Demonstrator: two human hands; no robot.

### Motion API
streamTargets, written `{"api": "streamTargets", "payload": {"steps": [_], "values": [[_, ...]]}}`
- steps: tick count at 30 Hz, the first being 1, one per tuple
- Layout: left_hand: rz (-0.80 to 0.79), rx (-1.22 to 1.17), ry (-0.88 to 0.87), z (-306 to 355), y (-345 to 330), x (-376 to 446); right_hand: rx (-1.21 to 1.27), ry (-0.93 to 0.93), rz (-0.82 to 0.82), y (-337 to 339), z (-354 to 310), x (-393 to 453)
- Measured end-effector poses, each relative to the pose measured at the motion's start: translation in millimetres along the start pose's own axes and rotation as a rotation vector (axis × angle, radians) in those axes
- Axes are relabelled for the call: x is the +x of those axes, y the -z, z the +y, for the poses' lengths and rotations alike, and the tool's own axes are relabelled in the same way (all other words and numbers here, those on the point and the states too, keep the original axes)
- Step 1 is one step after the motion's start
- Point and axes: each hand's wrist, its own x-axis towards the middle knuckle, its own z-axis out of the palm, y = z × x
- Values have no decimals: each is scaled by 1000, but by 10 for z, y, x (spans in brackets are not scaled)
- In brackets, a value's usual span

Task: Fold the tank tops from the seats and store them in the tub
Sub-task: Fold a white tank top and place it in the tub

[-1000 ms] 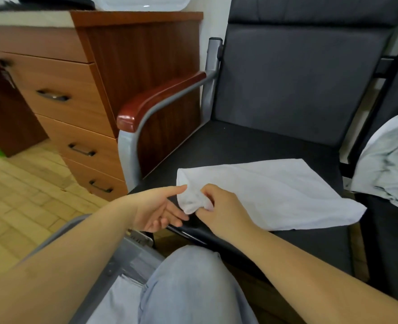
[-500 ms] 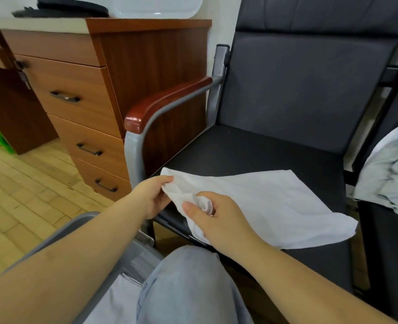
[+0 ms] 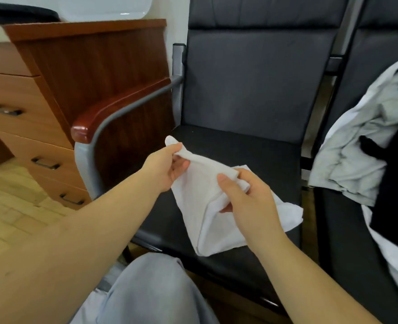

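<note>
Head view. The white tank top (image 3: 207, 206) is held above the front half of the dark chair seat (image 3: 251, 155), lifted at its upper edge; its lower folds hang to the seat or just above it, and contact cannot be confirmed. The left hand (image 3: 163, 168) pinches one upper corner between thumb and fingers, with a small tab of cloth standing up past the fingertips. The right hand (image 3: 247, 197) grips the other end of the same edge, thumb on top, fingers curled under the layers.

Handling, as judged: the garment is light, thin knit cloth, fully limp, with no stiffness of its own. It drapes and creases wherever it is unsupported, and it is neither fragile nor slippery. A light pinch is sufficient. Take hold at corners or along a folded edge with both hands spread apart, so that the span between them stays taut.

Orientation: the held edge runs from upper left down to lower right. The cloth appears already doubled, and its long axis hangs down and toward the viewer, ending in a corner near the seat's front edge.

A pile of mixed garments (image 3: 368, 141), grey, white and black, lies on the adjacent seat to the right. The tub is not identifiable.
</note>
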Motion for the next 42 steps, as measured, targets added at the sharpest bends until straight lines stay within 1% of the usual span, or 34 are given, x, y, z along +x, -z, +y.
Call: {"api": "streamTargets", "payload": {"steps": [4,7,11,14,17,18,20,22,24,26,28,29,31,34,37,38,40,42], "values": [[-39,79,26,-181,-554,27,-22,42,155,476,161,155],[-59,203,50,-350,-875,80,-57,8,202,780,359,269],[-54,365,43,-550,-1145,178,-218,-82,219,1062,675,416],[-88,464,53,-678,-1256,287,-342,-118,222,1200,830,494],[-162,541,90,-789,-1268,308,-463,-193,179,1267,962,569],[-196,563,75,-820,-1249,313,-500,-213,162,1278,990,582],[-257,646,-8,-850,-1183,329,-559,-178,153,1285,1008,609],[-284,803,-152,-840,-1065,305,-619,-43,159,1263,967,661],[-273,1035,-336,-836,-906,246,-685,83,129,1185,890,745],[-206,1318,-474,-857,-737,158,-762,104,54,1071,835,842],[-91,1526,-583,-870,-594,74,-855,28,-18,972,829,933],[-41,1557,-589,-866,-541,31,-900,-33,-50,947,837,969],[0,1550,-485,-846,-454,-53,-942,-160,-95,942,844,1000],[-24,1669,-328,-849,-337,-94,-867,-272,-131,990,817,987],[-78,1677,-247,-815,-271,-99,-918,-357,-250,1054,757,909],[-103,1663,-226,-798,-261,-103,-905,-419,-309,1097,745,865],[-154,1654,-191,-768,-249,-119,-809,-603,-424,1192,711,747],[-193,1646,-145,-760,-237,-138,-756,-736,-489,1259,676,621]]}}
